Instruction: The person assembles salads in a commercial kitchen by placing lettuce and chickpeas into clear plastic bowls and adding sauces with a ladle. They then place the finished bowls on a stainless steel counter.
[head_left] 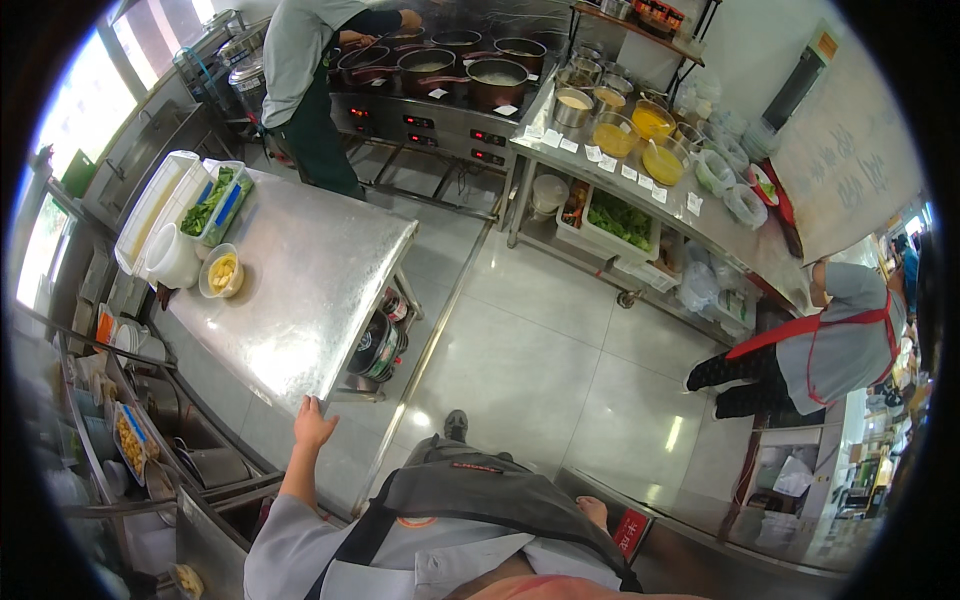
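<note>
My left hand (313, 428) reaches forward to the near corner of a steel table (300, 310). Its fingers are stretched out against the edge, and it holds nothing. On the far left part of that table are a clear bowl of yellow chunks (222, 273), a white tub (173, 256) and a clear container of green leafy vegetables (214, 204). My right hand (592, 512) hangs low by my dark apron (470, 500), beside a red sign (629, 532) on a metal surface. The apron and its small size in view hide how its fingers are held.
A co-worker (310, 70) in a green apron stands at a stove (430, 120) with several pots. Another person (835, 330) with red apron straps is at the right. A steel counter (600, 170) holds bowls of yellow liquid. Crowded shelves (130, 430) line the left.
</note>
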